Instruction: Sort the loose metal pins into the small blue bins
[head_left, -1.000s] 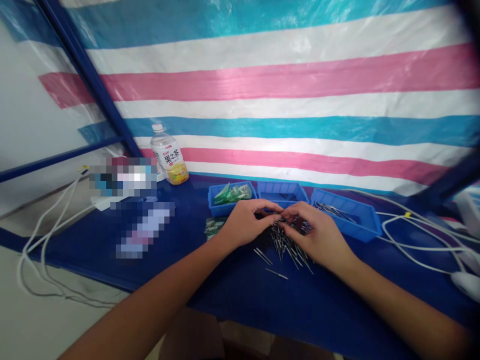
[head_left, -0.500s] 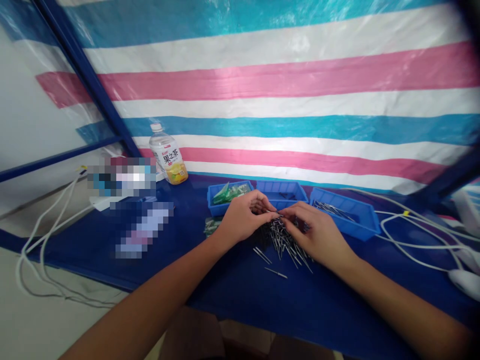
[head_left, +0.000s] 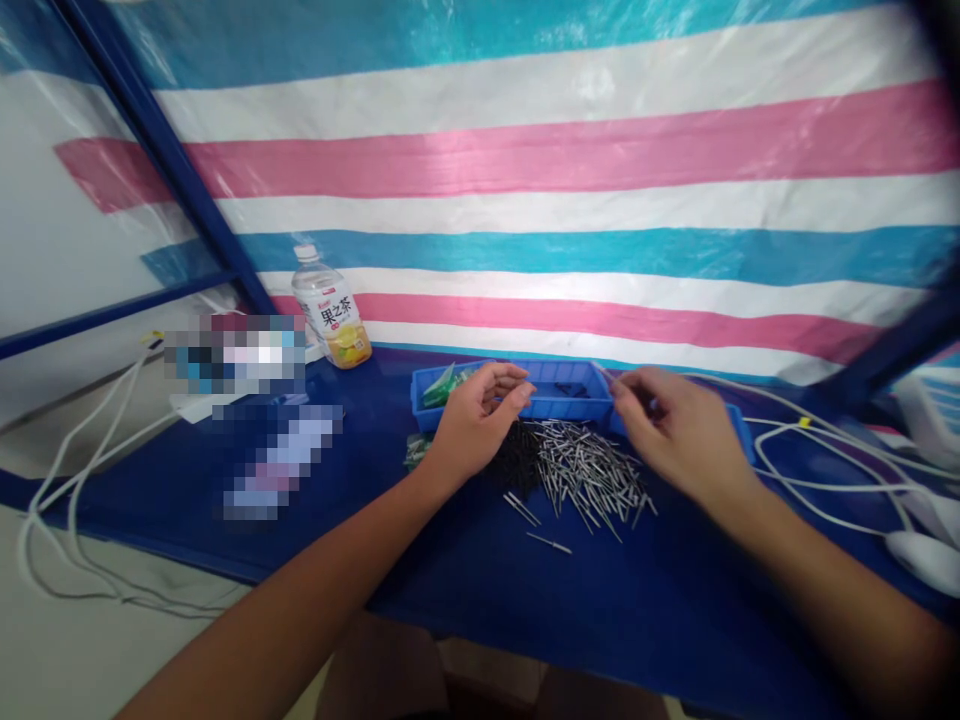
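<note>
A low sweep of the right hand [head_left: 675, 425], its blurred grip impossible to tell, or the left hand [head_left: 476, 420], loosely curled with its hold unclear, could knock the loose metal rods [head_left: 589, 470], heaped below and between both hands, into the black pieces [head_left: 514, 458] beside the left hand, the rods being slim, silvery and jumbled.

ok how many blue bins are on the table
3: the left bin, partly behind the left hand; the middle bin, seen between the hands; and the right bin, mostly covered by the right hand. No others show.
</note>
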